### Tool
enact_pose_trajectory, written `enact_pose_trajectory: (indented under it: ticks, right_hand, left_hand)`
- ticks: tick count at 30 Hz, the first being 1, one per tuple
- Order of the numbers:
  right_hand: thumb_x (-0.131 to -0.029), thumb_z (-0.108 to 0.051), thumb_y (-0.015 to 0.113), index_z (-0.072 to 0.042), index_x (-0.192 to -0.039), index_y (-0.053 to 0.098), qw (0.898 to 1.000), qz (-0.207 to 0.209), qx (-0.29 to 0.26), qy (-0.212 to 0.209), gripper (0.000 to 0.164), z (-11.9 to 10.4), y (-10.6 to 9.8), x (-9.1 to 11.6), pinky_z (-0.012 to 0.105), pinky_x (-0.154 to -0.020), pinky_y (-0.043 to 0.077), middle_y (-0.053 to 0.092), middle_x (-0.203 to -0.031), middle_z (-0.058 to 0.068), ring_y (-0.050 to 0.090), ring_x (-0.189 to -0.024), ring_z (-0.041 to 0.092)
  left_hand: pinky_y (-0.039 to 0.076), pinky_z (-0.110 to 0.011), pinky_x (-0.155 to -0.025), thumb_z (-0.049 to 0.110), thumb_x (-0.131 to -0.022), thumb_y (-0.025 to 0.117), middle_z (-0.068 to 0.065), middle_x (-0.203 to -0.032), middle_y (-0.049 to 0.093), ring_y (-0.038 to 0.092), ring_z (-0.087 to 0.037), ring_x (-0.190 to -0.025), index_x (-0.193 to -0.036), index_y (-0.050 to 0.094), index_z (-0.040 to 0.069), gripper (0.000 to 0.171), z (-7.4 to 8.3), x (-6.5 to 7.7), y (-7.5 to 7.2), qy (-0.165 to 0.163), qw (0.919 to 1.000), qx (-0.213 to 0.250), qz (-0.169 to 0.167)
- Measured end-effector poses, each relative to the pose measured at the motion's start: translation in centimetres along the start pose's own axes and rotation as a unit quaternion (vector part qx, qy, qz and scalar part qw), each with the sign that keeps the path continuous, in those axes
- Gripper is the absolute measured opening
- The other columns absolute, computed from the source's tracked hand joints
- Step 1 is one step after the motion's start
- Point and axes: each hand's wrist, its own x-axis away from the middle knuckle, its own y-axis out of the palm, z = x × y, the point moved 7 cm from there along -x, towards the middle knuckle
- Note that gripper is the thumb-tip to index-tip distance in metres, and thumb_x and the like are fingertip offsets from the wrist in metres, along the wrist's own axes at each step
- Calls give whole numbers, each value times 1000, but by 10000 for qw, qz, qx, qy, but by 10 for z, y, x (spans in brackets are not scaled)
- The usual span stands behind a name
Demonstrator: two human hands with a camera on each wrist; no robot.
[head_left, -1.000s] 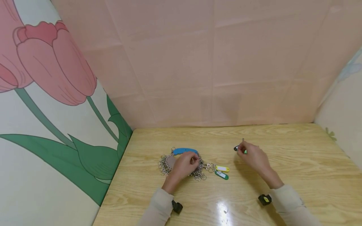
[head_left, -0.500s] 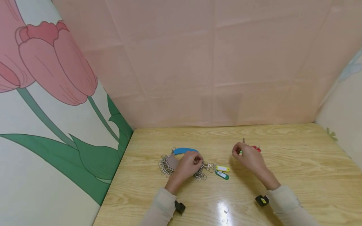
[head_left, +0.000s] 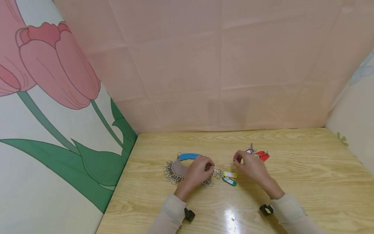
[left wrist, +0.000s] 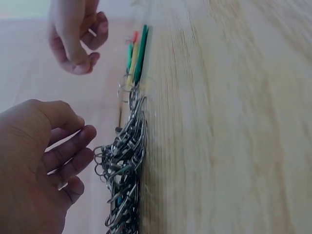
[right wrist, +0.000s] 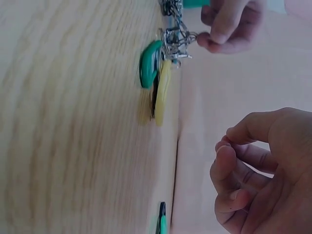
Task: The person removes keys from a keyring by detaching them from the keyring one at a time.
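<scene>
A blue-handled key ring (head_left: 189, 156), hung with many metal clasps and rings (head_left: 170, 172), lies flat at the middle left of the table. My left hand (head_left: 198, 170) is over its right side, fingers loosely bent; in the left wrist view its fingertips are close beside the small rings (left wrist: 124, 165). A yellow key tag (head_left: 230, 175) and a green key tag (head_left: 229, 181) lie joined to its right end. My right hand (head_left: 251, 164) hovers between these tags and another group, its thumb and fingers loosely curled with nothing between them (right wrist: 253, 165).
Behind the right hand lie red key tags (head_left: 263, 156), a black-edged tag (head_left: 249, 151), a bit of light green, and a metal key (head_left: 251, 146). The wooden table (head_left: 315, 169) meets a pink cloth backdrop (head_left: 233, 81) at the back. A tulip-printed panel (head_left: 58, 136) borders the left.
The right hand has moved left, away from the black tag, uncovering the red tags. The left hand has shifted slightly right over the key ring.
</scene>
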Motion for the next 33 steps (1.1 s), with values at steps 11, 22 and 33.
enact_pose_trajectory:
  ticks: [11,22,33]
  right_hand:
    - [-96,-14,74,-14,-94,71,9993,-342,-35,-145,4,-18,20,4,24,-50,36,65,-80,-6,48,-60,8]
    - [-93,-16,76,-15,-92,72,9973,-685,-61,-238,4,-21,41,5,26,-54,43,68,-81,-9,53,-65,6]
    - [-93,-14,76,-18,-92,70,9944,-1017,18,-283,8,-25,55,7,27,-57,44,65,-81,-8,54,-69,8]
  left_hand:
    - [51,-16,-84,20,-102,70,11,-108,72,59,-4,-102,-106,76,21,7,9,-4,11,295,9991,-268,-140]
    - [47,-29,-95,24,-100,73,11,-105,77,61,-10,-103,-107,79,22,10,16,-10,20,567,9918,-1130,-172]
    - [39,-26,-88,30,-103,70,13,-116,74,57,-10,-106,-116,80,28,17,16,-11,30,541,9795,-1892,-441]
